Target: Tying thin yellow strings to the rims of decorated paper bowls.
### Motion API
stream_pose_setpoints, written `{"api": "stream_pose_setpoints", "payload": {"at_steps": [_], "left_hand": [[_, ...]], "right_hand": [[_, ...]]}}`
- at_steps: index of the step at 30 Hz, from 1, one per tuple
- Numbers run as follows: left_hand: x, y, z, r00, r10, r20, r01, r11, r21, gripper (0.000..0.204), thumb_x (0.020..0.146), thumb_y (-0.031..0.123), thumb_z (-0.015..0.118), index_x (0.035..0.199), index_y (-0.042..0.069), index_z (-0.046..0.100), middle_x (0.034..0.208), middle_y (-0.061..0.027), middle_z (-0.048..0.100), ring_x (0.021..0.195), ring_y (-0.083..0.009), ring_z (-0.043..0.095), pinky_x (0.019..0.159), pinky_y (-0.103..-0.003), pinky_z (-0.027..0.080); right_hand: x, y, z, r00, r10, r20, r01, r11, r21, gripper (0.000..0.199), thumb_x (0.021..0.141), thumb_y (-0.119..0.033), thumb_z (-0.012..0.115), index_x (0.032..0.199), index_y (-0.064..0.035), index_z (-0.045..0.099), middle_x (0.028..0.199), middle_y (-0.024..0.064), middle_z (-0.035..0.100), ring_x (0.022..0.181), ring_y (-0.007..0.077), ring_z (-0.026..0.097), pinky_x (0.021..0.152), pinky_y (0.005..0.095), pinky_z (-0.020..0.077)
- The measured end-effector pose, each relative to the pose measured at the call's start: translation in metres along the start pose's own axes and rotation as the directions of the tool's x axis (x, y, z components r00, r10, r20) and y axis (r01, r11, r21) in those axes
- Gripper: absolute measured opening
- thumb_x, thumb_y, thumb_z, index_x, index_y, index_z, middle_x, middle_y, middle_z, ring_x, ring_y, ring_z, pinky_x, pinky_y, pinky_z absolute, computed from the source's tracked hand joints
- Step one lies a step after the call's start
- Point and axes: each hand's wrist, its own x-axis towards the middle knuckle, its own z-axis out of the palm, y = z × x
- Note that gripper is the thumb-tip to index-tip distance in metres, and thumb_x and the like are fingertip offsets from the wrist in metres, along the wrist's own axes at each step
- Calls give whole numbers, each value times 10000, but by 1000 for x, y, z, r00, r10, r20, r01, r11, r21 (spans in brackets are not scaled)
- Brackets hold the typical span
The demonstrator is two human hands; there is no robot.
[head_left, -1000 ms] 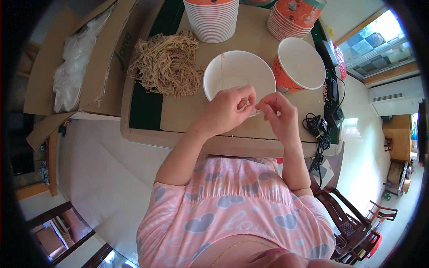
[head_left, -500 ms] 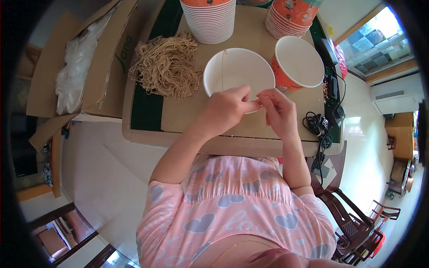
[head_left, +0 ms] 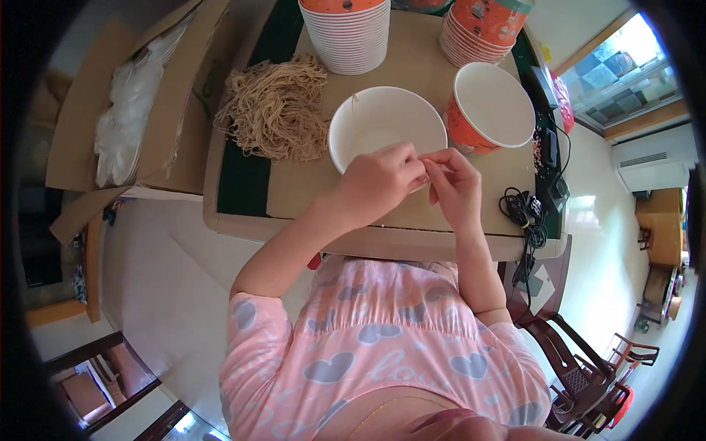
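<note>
A white-lined paper bucket (head_left: 364,132) stands in front of me on the table. A bit of thin tan string (head_left: 355,98) shows at its far rim; the rest is hard to see. Over the bucket's near rim, my left hand (head_left: 386,184) is closed with thumb and fingers pinched. My right hand (head_left: 456,187) pinches too, its fingertips meeting the left ones. Both appear to hold the string, though the part between the fingertips is mostly hidden. Left of the bucket lies a tangled heap of tan strings (head_left: 276,110).
Another orange-printed paper bucket (head_left: 491,106) stands at the right. Behind are two stacks of nested buckets, one tall (head_left: 347,40) and one farther right (head_left: 478,44). Coiled black cables (head_left: 526,209) hang at the right edge. An open cardboard box (head_left: 176,103) with plastic bags stands left.
The bucket has shifted slightly left and turned a little. The string that crossed its inside now shows only at the far rim. Both hands still pinch at the near rim, fingertips closer together.
</note>
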Motion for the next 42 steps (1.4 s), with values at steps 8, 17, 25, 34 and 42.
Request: {"api": "stream_pose_setpoints", "payload": {"at_steps": [8,17,25,34,42], "left_hand": [[4,-9,-7,843,-481,242,499,530,-685,87,884,91,643,894,5,642,704,-17,594,579,-85,533,533,-242,443],[7,-23,-12,719,-434,543,610,19,-792,150,940,161,604,938,15,639,664,18,555,551,-36,475,460,-179,341],[4,-25,-14,745,-488,454,552,72,-830,117,892,98,656,932,-9,678,667,0,579,540,-40,488,440,-191,352],[2,-17,-12,783,-569,249,557,464,-689,93,843,72,681,905,6,703,738,15,648,652,-34,548,596,-209,457],[4,-11,-19,731,-602,321,574,287,-767,123,884,67,643,952,-15,705,816,-39,697,641,-70,572,621,-227,485]], "right_hand": [[-10,9,21,980,-125,-153,147,980,137,80,916,-8,606,979,11,652,922,60,683,563,38,533,476,180,409],[-6,24,33,790,-552,-265,500,832,-240,105,839,65,662,936,29,680,1023,145,675,723,97,633,545,199,488],[-9,20,31,791,-593,-152,513,777,-364,300,847,93,618,1106,-38,694,1122,137,654,837,166,674,652,253,545],[-5,9,20,974,-192,-118,191,981,-23,153,893,8,618,1027,-4,689,808,13,638,614,37,524,547,187,424],[0,12,18,967,-223,-127,213,973,-86,44,852,-17,686,885,-5,659,682,-29,597,577,15,457,522,184,371]]}}
